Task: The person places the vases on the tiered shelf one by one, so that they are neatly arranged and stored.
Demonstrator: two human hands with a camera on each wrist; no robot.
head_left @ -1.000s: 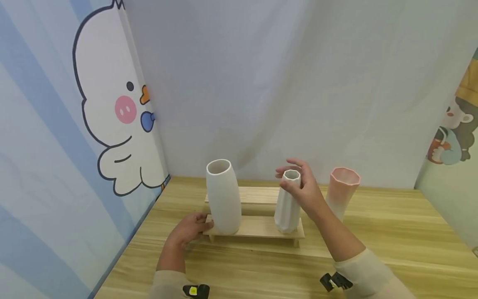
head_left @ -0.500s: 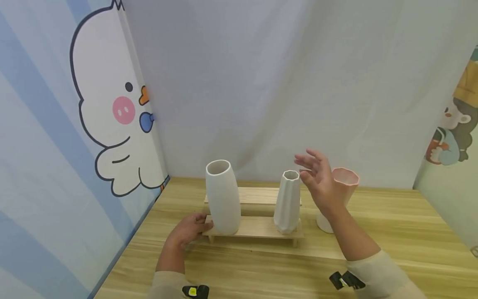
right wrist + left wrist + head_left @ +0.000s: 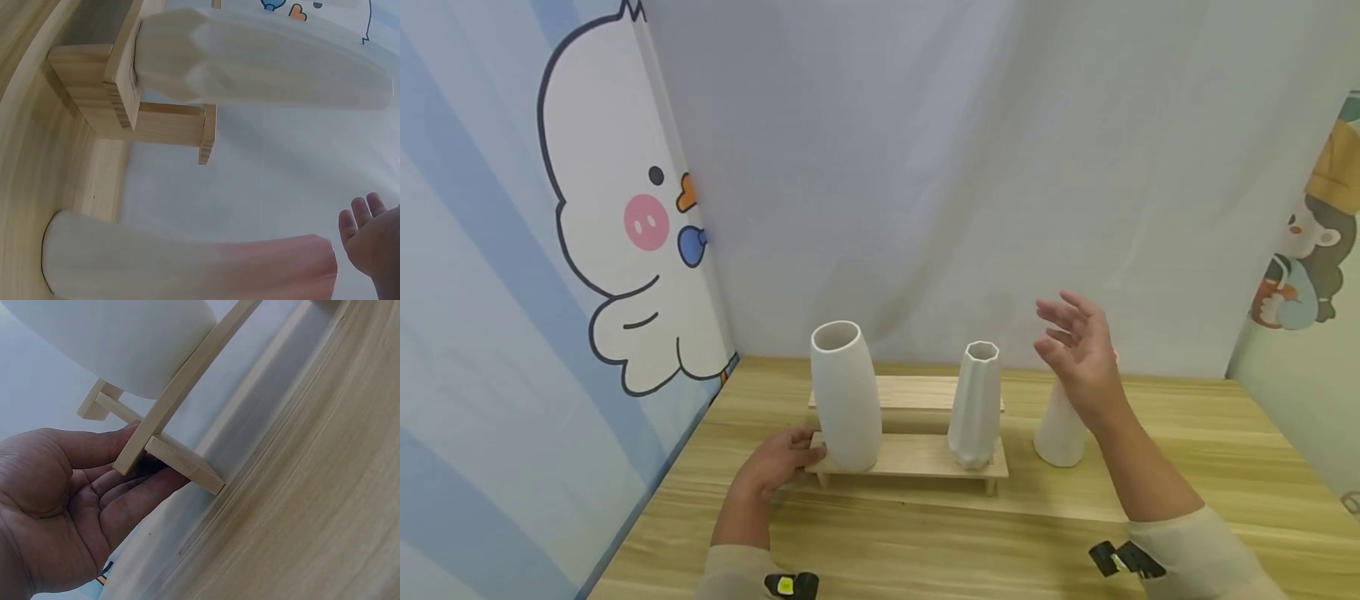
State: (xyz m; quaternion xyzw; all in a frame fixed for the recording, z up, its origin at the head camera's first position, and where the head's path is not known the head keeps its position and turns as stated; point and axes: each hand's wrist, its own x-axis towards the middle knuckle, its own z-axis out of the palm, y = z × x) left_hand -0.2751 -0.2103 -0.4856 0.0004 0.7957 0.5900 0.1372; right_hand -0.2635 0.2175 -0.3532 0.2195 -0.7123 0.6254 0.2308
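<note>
Wooden table [image 3: 1195,462]: left hand [image 3: 779,458] grips stand [image 3: 917,455] (right hand [image 3: 1081,354] raised).

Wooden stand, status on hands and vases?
Left hand gripping left end of wooden stand; right hand empty. Wide white vase, fluted white vase upright on front tier. Pink-topped vase on table, partly behind right hand in head view.

Pale wooden two-step stand [image 3: 913,454] sitting at lower centre, smooth white vase [image 3: 847,408] standing upright on its front step's left, fluted white vase [image 3: 976,408] standing on the right, pink-topped vase [image 3: 1060,437] standing right of centre, partly hidden
</note>
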